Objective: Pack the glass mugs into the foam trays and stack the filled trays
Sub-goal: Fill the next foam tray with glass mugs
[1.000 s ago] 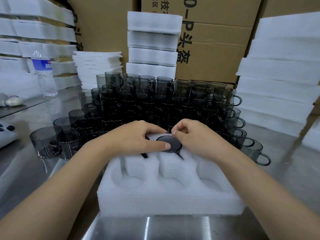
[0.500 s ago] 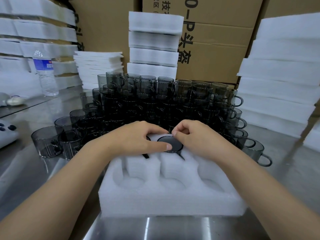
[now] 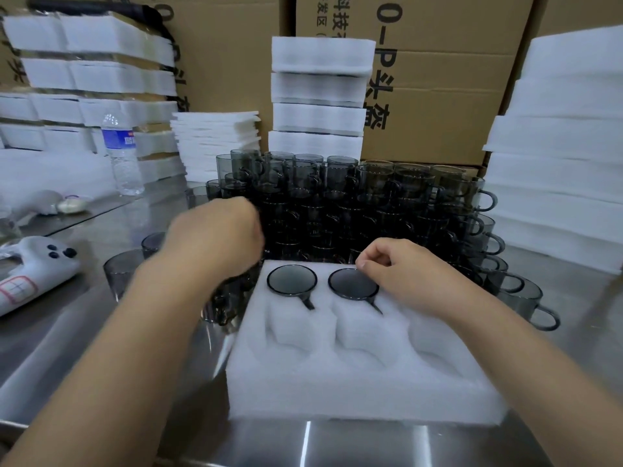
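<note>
A white foam tray [image 3: 364,382] lies on the steel table in front of me. Two smoky glass mugs sit in its back row, one at the left [image 3: 292,280] and one in the middle [image 3: 350,284]. My right hand [image 3: 404,274] rests on the tray, its curled thumb and forefinger at the far right rim of the middle mug. My left hand [image 3: 215,237] is blurred, off the tray to the left, above the loose mugs; its fingers are hidden. A large stacked block of glass mugs [image 3: 354,203] stands right behind the tray.
Foam tray stacks stand at the back centre [image 3: 320,96], right [image 3: 566,156] and left [image 3: 87,79]. A pile of foam sheets [image 3: 215,136] and a water bottle [image 3: 122,153] are at the back left. A white controller [image 3: 30,274] lies at the left. Cardboard boxes form the backdrop.
My left hand has left the tray and swung left and away, uncovering the left mug in its pocket. My right hand stays at the middle mug.
</note>
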Motion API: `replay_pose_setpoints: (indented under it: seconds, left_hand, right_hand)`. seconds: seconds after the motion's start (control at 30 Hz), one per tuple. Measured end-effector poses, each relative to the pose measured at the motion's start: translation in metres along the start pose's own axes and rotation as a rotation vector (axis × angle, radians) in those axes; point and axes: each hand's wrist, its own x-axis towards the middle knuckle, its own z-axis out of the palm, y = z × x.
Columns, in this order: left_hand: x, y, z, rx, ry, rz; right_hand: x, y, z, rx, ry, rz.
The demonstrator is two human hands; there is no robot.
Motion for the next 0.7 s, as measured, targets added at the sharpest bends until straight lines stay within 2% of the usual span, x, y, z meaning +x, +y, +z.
replay_pose_setpoints:
  seconds: [0.07,0.13,0.2,0.33,0.47,0.7]
  left_hand:
    - [-0.003,-0.020,-0.012,0.079,-0.177,-0.090]
    - [-0.012,-0.029,-0.016,0.143,-0.327,-0.094]
    - [-0.017,-0.029,-0.012,0.123,-0.387,-0.094]
    - [-0.023,-0.021,-0.009,0.036,-0.335,-0.098]
    - [-0.027,-0.014,-0.005,0.091,-0.341,-0.081]
    - [-0.039,0.003,-0.027,0.151,-0.155,-0.010]
  right_hand:
    - [0.000,-0.001,0.000,-0.004,0.001,0.000]
    - [-0.001,-0.001,0.000,-0.002,0.005,0.000]
    - [-0.002,-0.001,0.000,-0.004,0.004,0.000]
    - [-0.001,-0.002,0.000,-0.004,0.000,-0.004]
    - [-0.002,-0.001,0.000,0.000,0.005,-0.009]
    - [0.000,0.000,0.001,-0.008,0.014,-0.012]
